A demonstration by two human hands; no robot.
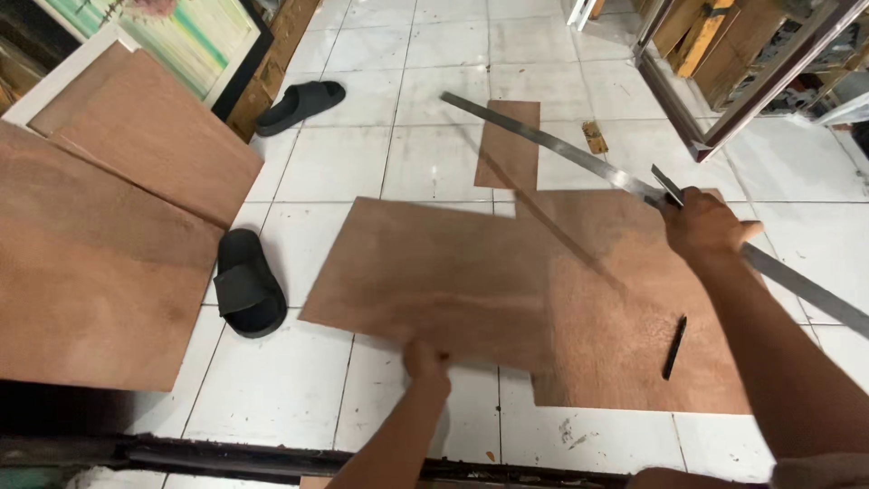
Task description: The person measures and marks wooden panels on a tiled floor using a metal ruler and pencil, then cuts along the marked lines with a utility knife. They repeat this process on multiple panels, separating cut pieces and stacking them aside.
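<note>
From my head camera, my left hand [424,362] pinches the near edge of a brown plywood sheet [434,272] and holds it a little above the white tiled floor [272,389]. This sheet partly covers another plywood piece [634,344], where a black pen [674,347] lies. My right hand [701,226] is clenched around a long metal ruler [552,149], held slanted over the boards. Two black sandals [246,285] lie on the left.
</note>
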